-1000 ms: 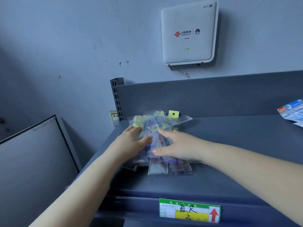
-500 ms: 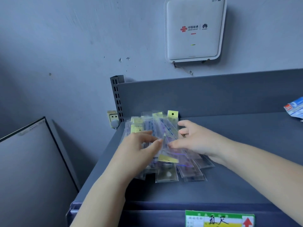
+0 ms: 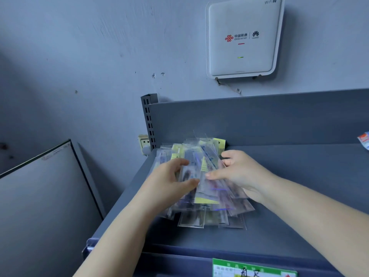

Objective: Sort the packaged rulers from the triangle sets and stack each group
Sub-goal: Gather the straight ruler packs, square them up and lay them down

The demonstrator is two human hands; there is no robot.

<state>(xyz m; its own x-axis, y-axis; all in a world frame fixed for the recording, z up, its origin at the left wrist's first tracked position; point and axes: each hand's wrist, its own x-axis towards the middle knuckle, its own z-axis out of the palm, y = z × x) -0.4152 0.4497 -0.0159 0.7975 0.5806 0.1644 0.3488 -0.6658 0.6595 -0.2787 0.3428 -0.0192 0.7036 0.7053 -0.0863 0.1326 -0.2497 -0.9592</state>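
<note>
Clear plastic sleeves of packaged rulers lie fanned in a loose pile near the left end of the grey shelf. From the head view, the left hand curls round the pile's left edge, thumb on top. The right hand grips its right side, thumb across the upper sleeves, fingers curled at the far edge. A white wifi box hangs on the wall above.

Left hand and right hand gripping packaged rulers, grey shelf, wall router
</note>
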